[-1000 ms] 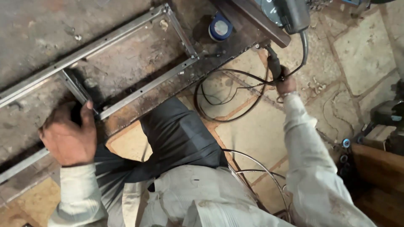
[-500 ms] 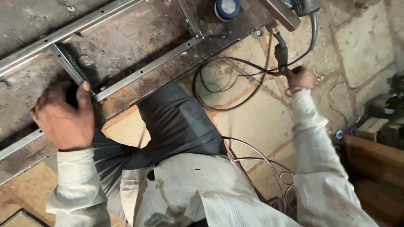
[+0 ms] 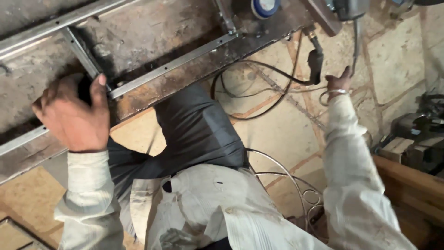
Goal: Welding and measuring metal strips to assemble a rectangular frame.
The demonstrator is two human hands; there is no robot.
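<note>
Since the earlier frames the right hand (image 3: 339, 83) has climbed from the black looped cable (image 3: 259, 88) toward the upper right, and the view has slid so the metal frame sits higher and more to the left, while the left hand (image 3: 74, 113) stays planted in the same spot. Nearest the camera lie the person's cream long-sleeved shirt (image 3: 217, 208) and dark grey trouser leg (image 3: 199, 129), bent over the tan stone-slab floor (image 3: 277, 134). Just right of the lap a thin bent wire scrollwork piece (image 3: 296, 185) curls above the floor. Further out, the left hand rests fingers closed over the joint where a grey steel cross-bar (image 3: 81, 53) meets the long grey steel angle rail (image 3: 175, 67) of the frame, thumb pointing up beside the bar; whether it clasps anything beneath cannot be told. That frame lies flat on a rusty, stained metal worktop (image 3: 152, 32), running from lower left to upper right. At arm's length the right hand, a metal bangle (image 3: 330, 94) on its wrist, has its fingers loosely open and raised next to the black cable plug (image 3: 316, 60), touching or nearly touching the thin grey cord (image 3: 355, 41) that hangs from a grey power tool (image 3: 349, 8) at the top edge. Farthest back, a blue and white round tin (image 3: 265, 7) stands on the worktop.
</note>
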